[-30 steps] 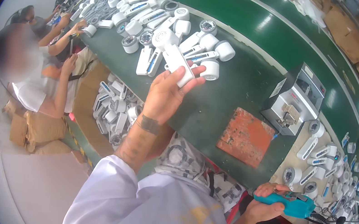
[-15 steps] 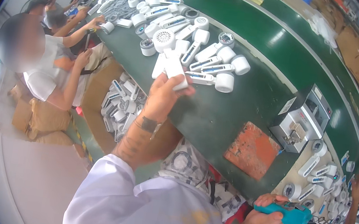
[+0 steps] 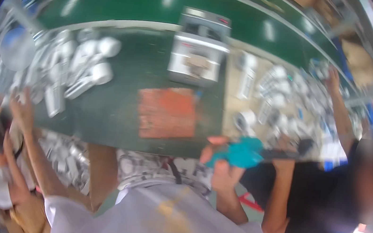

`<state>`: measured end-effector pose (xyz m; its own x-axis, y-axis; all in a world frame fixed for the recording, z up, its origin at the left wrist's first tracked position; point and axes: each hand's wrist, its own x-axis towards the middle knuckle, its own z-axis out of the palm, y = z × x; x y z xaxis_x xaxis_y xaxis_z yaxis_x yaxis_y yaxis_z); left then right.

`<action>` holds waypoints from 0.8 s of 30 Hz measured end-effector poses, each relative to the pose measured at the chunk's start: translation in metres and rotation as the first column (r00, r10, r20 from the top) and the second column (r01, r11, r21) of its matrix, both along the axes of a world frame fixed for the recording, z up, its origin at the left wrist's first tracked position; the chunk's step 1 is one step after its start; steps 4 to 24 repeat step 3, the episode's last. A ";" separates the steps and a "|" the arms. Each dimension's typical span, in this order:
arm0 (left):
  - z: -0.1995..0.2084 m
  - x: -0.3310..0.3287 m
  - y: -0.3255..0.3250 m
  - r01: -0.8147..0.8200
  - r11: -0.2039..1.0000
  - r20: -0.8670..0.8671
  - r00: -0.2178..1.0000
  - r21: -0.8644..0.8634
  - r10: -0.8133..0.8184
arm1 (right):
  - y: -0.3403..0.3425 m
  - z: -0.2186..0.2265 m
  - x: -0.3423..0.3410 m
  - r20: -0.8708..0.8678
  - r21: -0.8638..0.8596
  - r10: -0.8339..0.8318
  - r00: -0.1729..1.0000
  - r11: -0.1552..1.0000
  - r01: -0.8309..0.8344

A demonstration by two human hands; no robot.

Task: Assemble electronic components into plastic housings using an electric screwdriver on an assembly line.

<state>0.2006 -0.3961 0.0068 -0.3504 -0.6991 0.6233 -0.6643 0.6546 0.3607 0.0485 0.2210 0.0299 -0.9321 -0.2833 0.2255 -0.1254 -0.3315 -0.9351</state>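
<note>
My left hand (image 3: 22,110) reaches to the left end of the green work table, beside a heap of white handheld fans (image 3: 99,73). Motion smears its fingers, so whether it grips a fan is unclear. In front of my body, near the table's front edge, my right hand (image 3: 224,167) is closed around a teal electric screwdriver (image 3: 244,153). Its dark front part points right and is blurred. A worn orange-red square pad (image 3: 167,114) lies on the table ahead of that hand.
A grey metal machine (image 3: 200,47) stands behind the pad. More white fans (image 3: 276,88) cover a tan surface at right, where a person in black (image 3: 317,206) reaches in. Below the table at left, a carton (image 3: 103,167) stands by many white fans. Another person sits far left.
The view has swung right, bringing the machine and pad to the middle. My left hand, earlier gripping a white fan part, is now at far left. The screwdriver is still in my right hand.
</note>
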 end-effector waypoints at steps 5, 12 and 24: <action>0.020 -0.103 0.156 0.531 0.831 -0.164 0.846 0.166 -0.508 | 0.025 0.004 -0.006 -0.040 0.082 -0.010 0.999 0.997 0.013; 0.020 -0.103 0.156 0.531 0.831 -0.164 0.846 0.166 -0.508 | 0.025 0.004 -0.006 -0.040 0.082 -0.010 0.999 0.997 0.013; 0.020 -0.103 0.156 0.531 0.831 -0.164 0.846 0.166 -0.508 | 0.025 0.004 -0.006 -0.040 0.082 -0.010 0.999 0.997 0.013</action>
